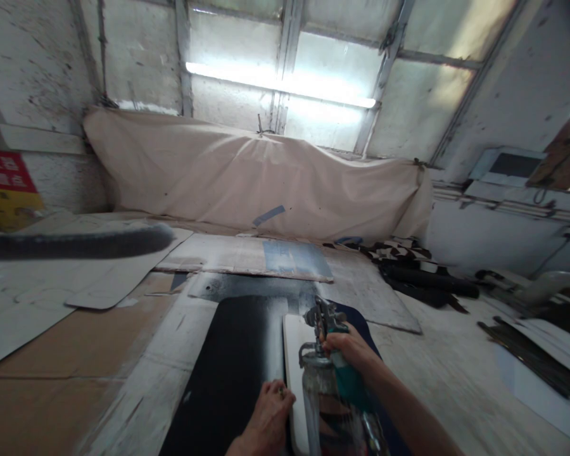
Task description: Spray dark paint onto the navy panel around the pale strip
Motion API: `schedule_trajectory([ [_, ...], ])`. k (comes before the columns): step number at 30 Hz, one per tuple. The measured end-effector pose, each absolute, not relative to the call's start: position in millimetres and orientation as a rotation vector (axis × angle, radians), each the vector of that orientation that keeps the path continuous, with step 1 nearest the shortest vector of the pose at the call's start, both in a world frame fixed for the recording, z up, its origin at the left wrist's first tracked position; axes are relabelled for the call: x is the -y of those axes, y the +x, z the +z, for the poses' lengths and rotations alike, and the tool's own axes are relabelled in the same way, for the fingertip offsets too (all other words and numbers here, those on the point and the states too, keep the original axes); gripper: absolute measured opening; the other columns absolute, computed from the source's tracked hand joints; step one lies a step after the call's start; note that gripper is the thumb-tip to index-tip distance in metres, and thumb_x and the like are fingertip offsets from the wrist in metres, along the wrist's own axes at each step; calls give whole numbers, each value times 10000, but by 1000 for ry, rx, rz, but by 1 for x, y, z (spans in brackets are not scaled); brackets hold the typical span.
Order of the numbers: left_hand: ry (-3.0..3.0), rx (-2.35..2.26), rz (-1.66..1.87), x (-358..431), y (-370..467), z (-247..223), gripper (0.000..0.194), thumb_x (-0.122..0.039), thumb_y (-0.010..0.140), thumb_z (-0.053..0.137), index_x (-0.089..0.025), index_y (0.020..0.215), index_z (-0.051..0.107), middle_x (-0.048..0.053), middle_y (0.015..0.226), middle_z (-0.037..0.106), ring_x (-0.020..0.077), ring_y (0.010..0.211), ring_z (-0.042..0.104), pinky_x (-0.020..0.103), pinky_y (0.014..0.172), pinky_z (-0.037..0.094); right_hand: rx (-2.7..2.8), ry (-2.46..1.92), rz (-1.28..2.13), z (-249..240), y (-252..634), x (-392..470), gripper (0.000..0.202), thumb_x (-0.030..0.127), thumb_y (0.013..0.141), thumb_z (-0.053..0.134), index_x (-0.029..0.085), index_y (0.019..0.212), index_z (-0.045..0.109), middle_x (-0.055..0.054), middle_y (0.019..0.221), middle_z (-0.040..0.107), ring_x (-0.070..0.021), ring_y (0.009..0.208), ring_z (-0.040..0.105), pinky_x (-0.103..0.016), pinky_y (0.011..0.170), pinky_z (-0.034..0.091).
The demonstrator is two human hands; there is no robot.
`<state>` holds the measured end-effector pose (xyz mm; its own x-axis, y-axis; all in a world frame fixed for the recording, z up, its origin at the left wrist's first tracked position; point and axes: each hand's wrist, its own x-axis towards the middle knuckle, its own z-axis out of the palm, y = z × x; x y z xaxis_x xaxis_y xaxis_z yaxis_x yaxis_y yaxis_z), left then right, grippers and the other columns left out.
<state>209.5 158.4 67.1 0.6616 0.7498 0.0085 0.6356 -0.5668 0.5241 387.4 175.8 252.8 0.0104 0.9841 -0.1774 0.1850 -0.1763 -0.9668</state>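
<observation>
My right hand (349,348) is wrapped round the teal handle of a spray gun (325,316), whose metal head points away from me. Under the gun hangs a cloudy, paint-streaked cup (319,396). Beneath it lies a narrow white board (293,354) with rounded corners, partly hidden by the gun and cup. My left hand (268,418) is closed, its curled fingers pressed at the board's left edge. Both rest over a larger black panel (228,367), which carries a pale, hazy streak beside the white board.
Paint-dusted cardboard (142,354) covers the work surface. A dark, long blurred object (76,244) juts in at left over pale sheets (23,304). Beige cloth (266,171) hangs at the back below a lit tube (280,85). Black rolls (427,278) and scraps lie at right.
</observation>
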Motion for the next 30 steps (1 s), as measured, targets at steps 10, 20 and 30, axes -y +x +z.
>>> schedule_trajectory([
  [10,2391,-1031,310,-146,202,89,424,-125,696,465,-228,1107,484,28,1184,555,191,1124,413,370,958,258,1261,-1413,1285,248,388,-157,91,208,476,483,153,517,543,16,466,484,-111,471,408,-257,477,287],
  [20,2349,-1070,387,-127,189,103,445,-73,684,435,-265,1075,526,-10,1226,551,172,1154,416,369,968,269,1271,-1394,1295,242,387,-131,68,192,482,489,161,526,532,24,496,475,-107,491,405,-255,485,292],
  [30,2330,-1288,573,-103,142,101,475,3,716,326,-195,1070,573,64,1174,576,187,1121,443,404,951,349,1315,-1418,1272,245,381,-90,75,223,498,475,165,511,519,7,539,471,-122,535,406,-269,511,302],
])
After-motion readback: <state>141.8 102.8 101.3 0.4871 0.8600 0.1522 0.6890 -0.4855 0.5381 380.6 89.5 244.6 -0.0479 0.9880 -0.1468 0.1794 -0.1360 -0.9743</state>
